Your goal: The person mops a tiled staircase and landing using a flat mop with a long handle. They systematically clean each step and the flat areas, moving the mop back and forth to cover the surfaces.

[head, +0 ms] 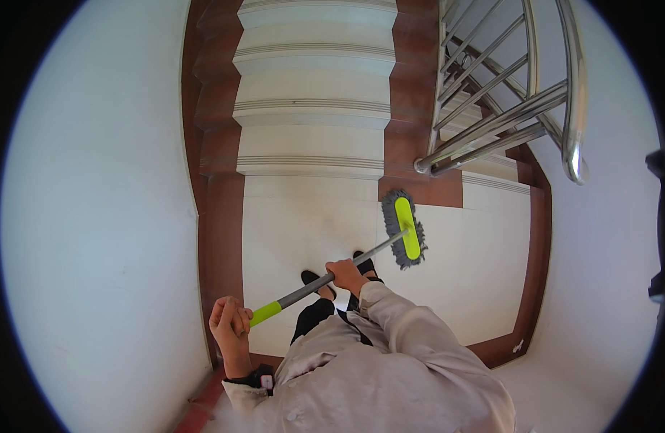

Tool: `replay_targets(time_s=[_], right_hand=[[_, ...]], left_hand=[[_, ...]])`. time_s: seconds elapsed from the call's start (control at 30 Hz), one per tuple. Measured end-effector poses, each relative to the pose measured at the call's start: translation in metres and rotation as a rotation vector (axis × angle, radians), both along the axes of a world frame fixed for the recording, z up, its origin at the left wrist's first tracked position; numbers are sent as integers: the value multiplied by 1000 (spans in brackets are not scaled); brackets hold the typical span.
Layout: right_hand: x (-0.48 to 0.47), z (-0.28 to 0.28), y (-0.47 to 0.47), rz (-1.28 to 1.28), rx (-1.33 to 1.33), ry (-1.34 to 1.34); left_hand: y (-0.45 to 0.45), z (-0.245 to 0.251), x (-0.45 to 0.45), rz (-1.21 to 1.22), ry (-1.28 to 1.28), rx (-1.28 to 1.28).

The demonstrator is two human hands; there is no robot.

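Observation:
A mop with a grey fringed pad and a lime-green head (407, 228) rests on the pale tiled landing (451, 270), close to the brown tile at the foot of the railing. Its grey pole (305, 290) slants down to the left across my body and ends in a lime-green grip (266, 314). My left hand (229, 319) is curled around the top end of that grip, with a black watch on the wrist. Farther down the pole, my right hand (345, 274) is closed around the shaft. My feet in black shoes (311, 277) stand beneath the pole.
Straight ahead rises a flight of pale steps (311, 138) with brown borders and grooved edges. A stainless steel railing (500, 127) stands at the right, with a second flight (497, 165) behind it. White walls (100, 216) flank the landing. Brown skirting (535, 270) runs along its right edge.

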State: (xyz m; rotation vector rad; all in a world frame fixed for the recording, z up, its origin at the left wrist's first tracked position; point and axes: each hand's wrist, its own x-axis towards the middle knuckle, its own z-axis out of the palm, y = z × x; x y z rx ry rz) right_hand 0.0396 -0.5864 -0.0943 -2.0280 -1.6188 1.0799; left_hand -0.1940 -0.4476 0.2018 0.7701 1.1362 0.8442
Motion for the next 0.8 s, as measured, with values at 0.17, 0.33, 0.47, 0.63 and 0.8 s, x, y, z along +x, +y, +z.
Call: replay_targets(time_s=[0.17, 0.33, 0.47, 0.63, 0.8], right_hand=[[46, 29, -53, 5, 43, 58], [131, 30, -98, -219, 116, -97], [233, 2, -134, -341, 37, -333], [288, -26, -152, -448, -3, -494], [234, -40, -124, -133, -41, -467]], left_hand=[[-16, 15, 55, -28, -180, 44], [-35, -5, 137, -118, -190, -25], [-75, -56, 229, -326, -55, -81], [-120, -100, 305, -402, -103, -175], [-118, -83, 226, -395, 212, 156]])
